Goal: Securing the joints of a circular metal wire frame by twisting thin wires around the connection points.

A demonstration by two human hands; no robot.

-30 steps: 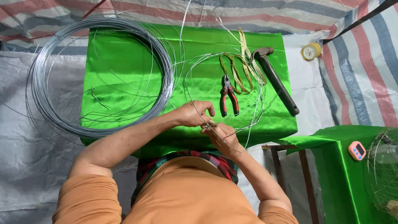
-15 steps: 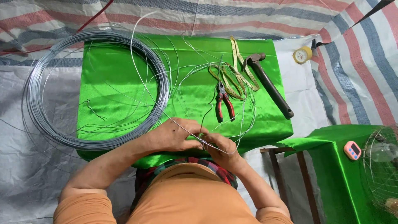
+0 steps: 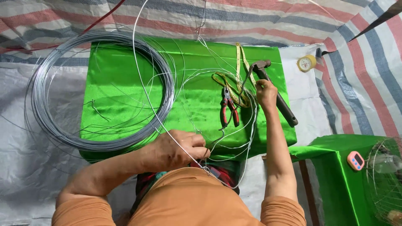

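Note:
My left hand (image 3: 178, 148) is closed on a thin silver wire (image 3: 146, 96) at the near edge of the green cloth-covered table (image 3: 121, 83). The wire runs up and away over the table. My right hand (image 3: 266, 93) reaches out to the right side of the table. Its fingers curl over the dark handle of a hammer (image 3: 284, 111), just below the metal head. Red-handled pliers (image 3: 229, 109) and a yellow measuring tape (image 3: 239, 62) lie just left of that hand. Loose wire loops (image 3: 247, 134) trail between both hands.
A large coil of grey wire (image 3: 63, 134) lies over the table's left part and hangs off its edge. A yellow tape roll (image 3: 306, 62) sits on the striped tarp at the right. Lower right are another green-covered stand (image 3: 335, 175), a small pink timer (image 3: 355, 160) and a wire cage (image 3: 387, 180).
My right hand has left my left hand and moved forward and right onto the hammer. My left hand keeps hold of the wire near the table edge.

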